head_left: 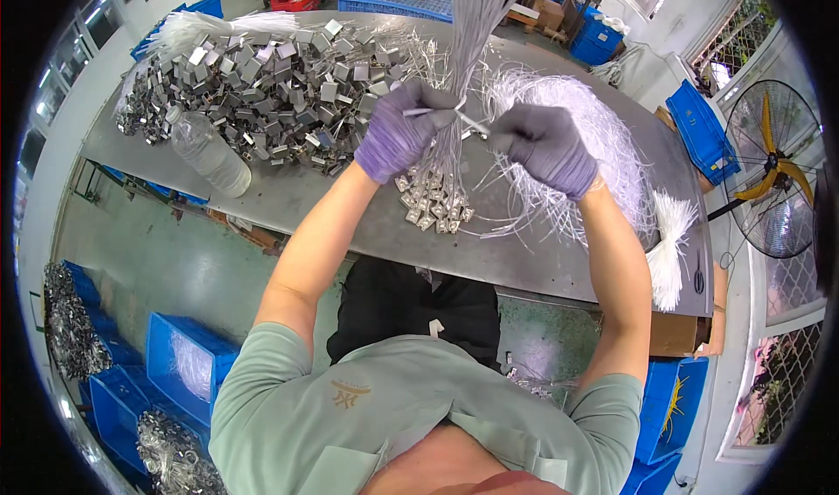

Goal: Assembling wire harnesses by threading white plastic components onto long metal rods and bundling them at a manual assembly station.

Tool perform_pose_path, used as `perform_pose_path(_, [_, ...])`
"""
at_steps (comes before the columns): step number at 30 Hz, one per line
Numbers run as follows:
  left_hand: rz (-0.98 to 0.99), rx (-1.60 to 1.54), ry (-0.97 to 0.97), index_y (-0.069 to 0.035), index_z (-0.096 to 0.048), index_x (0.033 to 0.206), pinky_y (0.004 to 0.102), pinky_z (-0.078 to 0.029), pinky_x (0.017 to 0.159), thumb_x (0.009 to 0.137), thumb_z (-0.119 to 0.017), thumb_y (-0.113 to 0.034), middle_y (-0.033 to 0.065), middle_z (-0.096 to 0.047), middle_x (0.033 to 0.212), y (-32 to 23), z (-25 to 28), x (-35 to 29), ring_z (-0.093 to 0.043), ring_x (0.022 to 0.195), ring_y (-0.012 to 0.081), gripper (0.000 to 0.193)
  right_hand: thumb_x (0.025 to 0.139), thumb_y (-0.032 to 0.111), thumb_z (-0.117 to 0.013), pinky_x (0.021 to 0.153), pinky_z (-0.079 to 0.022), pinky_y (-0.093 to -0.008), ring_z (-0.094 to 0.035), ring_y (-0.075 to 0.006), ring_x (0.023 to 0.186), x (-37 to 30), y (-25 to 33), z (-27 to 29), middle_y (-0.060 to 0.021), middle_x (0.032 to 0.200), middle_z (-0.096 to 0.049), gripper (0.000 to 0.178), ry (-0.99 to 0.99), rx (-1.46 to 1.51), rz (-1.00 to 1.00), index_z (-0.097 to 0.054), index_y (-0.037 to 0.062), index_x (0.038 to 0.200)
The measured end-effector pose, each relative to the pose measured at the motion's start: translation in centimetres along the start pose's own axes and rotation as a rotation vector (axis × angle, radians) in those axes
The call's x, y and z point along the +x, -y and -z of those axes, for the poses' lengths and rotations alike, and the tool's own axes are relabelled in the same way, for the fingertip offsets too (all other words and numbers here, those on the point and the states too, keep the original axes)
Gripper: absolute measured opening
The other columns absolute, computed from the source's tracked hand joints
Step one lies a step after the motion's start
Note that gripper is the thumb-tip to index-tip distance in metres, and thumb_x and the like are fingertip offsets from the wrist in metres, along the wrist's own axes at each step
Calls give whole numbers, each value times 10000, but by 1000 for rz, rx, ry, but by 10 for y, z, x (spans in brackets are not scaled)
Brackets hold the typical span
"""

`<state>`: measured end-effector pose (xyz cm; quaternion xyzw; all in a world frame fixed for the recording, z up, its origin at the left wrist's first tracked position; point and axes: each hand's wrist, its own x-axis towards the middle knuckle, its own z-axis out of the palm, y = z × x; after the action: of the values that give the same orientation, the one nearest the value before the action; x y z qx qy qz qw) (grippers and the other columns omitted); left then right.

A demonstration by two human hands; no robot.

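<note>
Both my hands wear grey and purple gloves. My left hand (406, 130) is closed around the middle of an upright bundle of thin grey cables (476, 36). Small square metal pieces (434, 202) hang together at the bundle's lower end, just over the table. A short white strip (472, 123) crosses the bundle and runs toward my right hand (544, 145). My right fingers are pinched at the strip's far end, though the glove hides the exact grip. Behind and below my right hand spreads a big loose heap of thin white strands (603, 137).
A large pile of metal blocks with cables (271, 84) covers the table's left part. A clear plastic bottle (210, 154) stands at its front edge. At right lie a white strand bundle (671, 250) and scissors (698, 272). Blue crates (183, 355) and a fan (771, 167) flank the table.
</note>
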<state>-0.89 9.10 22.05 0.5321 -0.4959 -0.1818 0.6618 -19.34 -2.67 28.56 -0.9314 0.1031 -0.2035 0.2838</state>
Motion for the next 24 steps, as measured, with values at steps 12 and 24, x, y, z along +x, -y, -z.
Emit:
perform_pose_path(12, [-446,199,-238,-26,-547,1001,275,-480,727,768,-681,-36,63,-604,890,51,-20,8,-578,797,137,269,806,103,-665,613,-503,-288,-632,-173,647,11,-12,-8,-83,774,-653,311,-458,-252,246,-624,116,1114])
perform_pose_path(24, [-515,121,-485,-31,-527,997,322,-487,711,817,-672,-154,117,-597,891,61,-44,19,-605,783,221,261,818,220,-623,629,-510,-371,-642,-287,747,54,17,-12,-109,851,-659,286,-32,-669,184,-631,208,1104])
